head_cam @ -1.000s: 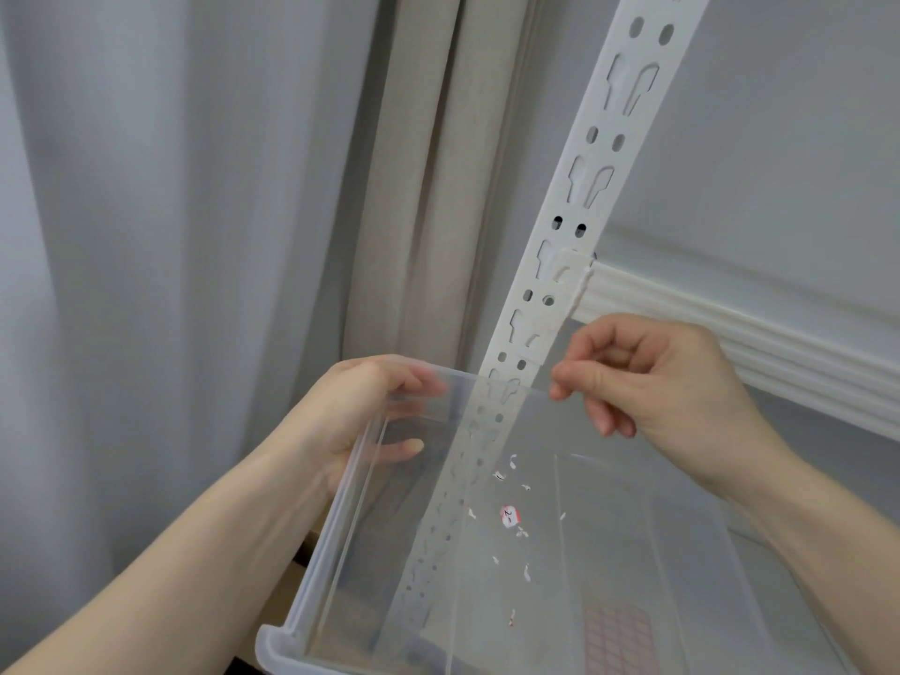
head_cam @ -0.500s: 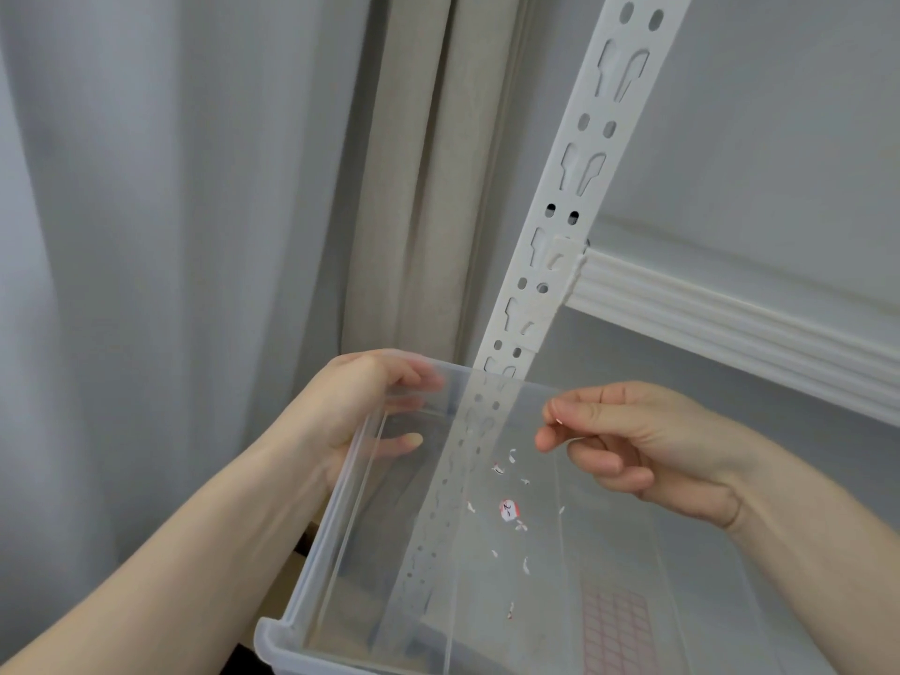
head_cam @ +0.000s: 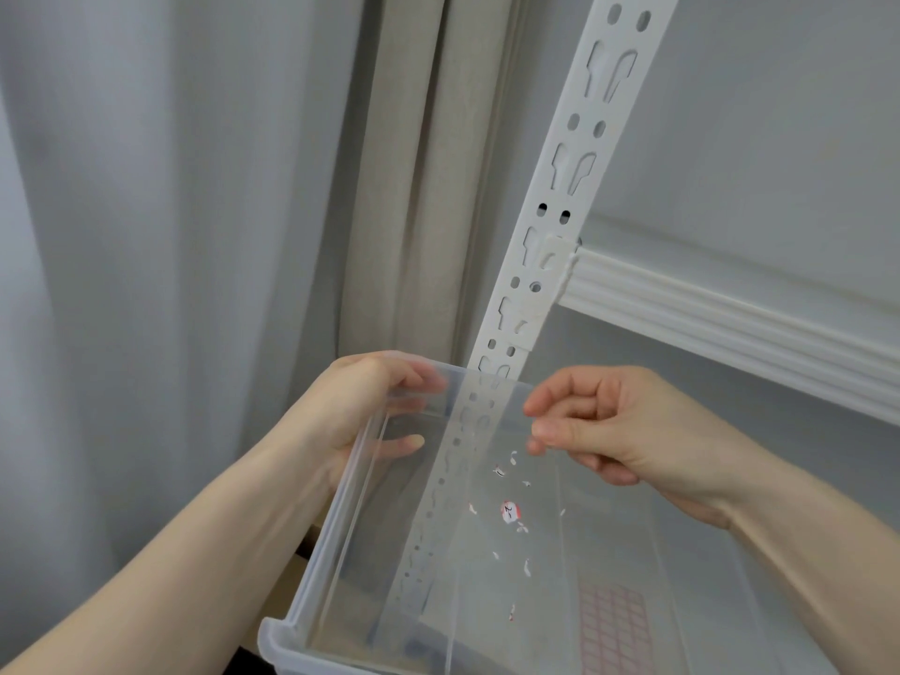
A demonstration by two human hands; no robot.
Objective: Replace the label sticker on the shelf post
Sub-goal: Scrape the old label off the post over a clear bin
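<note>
Clear rectangular plastic bin (head_cam: 331,543): left hand (head_cam: 355,411) still grips its far corner, fingers curled over the rim. White perforated metal shelf post (head_cam: 560,221): rises behind bin. Right hand (head_cam: 609,426): lifted slightly since before, fingertips pinched together above bin; contents indiscernible. Torn red-and-white sticker scrap (head_cam: 510,512), marked "2": on bin floor. Grey curtain (head_cam: 146,236): left of post.

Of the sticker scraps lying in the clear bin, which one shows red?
The largest sticker scrap, a roundish piece near the middle of the clear bin, shows red edging and a dark mark; most others are tiny white slivers.
</note>
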